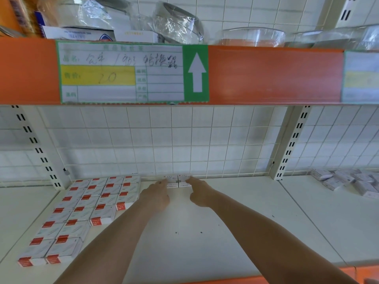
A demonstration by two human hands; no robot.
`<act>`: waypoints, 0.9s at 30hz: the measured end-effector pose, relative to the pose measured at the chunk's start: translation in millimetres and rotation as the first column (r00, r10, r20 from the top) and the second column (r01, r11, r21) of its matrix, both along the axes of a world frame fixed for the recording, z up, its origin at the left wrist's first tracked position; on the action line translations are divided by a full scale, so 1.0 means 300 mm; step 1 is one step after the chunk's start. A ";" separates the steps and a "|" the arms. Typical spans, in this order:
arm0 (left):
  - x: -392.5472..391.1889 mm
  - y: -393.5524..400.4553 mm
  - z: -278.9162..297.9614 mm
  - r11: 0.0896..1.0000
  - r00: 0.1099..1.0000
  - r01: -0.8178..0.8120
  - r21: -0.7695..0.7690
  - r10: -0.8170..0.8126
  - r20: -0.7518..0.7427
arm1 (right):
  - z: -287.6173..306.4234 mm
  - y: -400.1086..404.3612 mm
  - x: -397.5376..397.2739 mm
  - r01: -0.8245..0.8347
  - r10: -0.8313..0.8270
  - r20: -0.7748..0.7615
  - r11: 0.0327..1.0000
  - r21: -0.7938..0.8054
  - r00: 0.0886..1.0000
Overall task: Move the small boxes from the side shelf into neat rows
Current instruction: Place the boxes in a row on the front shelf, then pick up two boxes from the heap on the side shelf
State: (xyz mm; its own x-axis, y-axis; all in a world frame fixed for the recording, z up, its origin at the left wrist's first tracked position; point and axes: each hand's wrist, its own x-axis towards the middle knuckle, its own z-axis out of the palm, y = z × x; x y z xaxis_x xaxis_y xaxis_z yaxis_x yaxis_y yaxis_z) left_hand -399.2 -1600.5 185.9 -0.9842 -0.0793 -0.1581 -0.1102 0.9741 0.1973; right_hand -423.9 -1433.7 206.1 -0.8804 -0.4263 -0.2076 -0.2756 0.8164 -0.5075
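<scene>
Two hands [158, 196] [202, 194] on red-labelled boxes [178, 181]

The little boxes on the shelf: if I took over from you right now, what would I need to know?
Left hand: fingers reach to the left one of the two boxes at the back of the shelf, touching it; grip unclear.
Right hand: index finger stretched out onto the right one, other fingers curled.
Done: neat rows of red-striped boxes fill the left of the shelf, running back to front.
The two boxes sit side by side against the wire back, starting the next row.
Left: a loose pile of boxes waits on the side shelf to the right. Bring them over and line them up.
</scene>
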 end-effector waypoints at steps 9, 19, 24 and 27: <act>0.005 0.017 0.014 1.000 0.999 0.002 -0.004 -0.002 0.053 | 0.006 0.004 0.001 0.020 -0.021 0.035 1.000 0.020 0.999; 0.027 0.098 0.122 0.978 0.979 0.165 -0.130 -0.178 -0.097 | 0.055 0.091 0.028 0.086 -0.081 -0.088 0.995 0.049 0.993; 0.041 0.176 0.142 0.959 0.951 0.265 -0.097 -0.277 -0.139 | 0.076 0.164 0.076 0.136 -0.123 -0.146 0.987 0.080 0.982; 0.048 0.224 0.145 0.945 0.939 0.313 -0.095 -0.323 -0.117 | 0.079 0.214 0.110 0.166 -0.148 -0.157 0.979 0.115 0.977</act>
State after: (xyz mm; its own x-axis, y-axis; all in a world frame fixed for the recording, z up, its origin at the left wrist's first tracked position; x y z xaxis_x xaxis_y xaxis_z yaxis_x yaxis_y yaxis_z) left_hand -384.9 -1533.4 229.2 -0.9715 0.2347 -0.0340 0.2295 0.9665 0.1149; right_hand -390.9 -1369.4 229.7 -0.9591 -0.2588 -0.1144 -0.2027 0.9104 -0.3606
